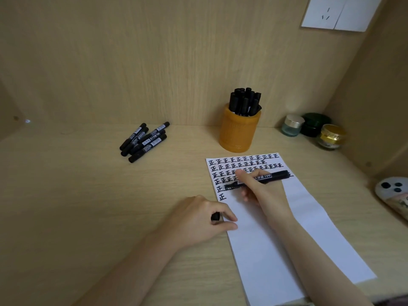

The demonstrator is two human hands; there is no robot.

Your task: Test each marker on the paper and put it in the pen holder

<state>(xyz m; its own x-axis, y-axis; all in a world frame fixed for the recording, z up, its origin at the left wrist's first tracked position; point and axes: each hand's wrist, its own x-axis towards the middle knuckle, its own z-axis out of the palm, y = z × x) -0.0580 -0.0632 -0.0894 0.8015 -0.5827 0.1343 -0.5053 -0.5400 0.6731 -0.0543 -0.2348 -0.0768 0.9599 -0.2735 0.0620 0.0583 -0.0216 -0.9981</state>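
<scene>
The right grip [261, 191] is curled round a black marker with a white label [272, 175], its tip down on a long white sheet of paper [309, 228] among rows of black characters. The left grip [198, 219], resting at the paper's left edge, pinches a small black cap [216, 216]. Just behind the paper stands an amber cylindrical pen holder [239, 133] crowded with upright black markers [245, 102]. A pile of loose black markers [145, 141] lies well to its left on the pale wooden surface [66, 195].
</scene>
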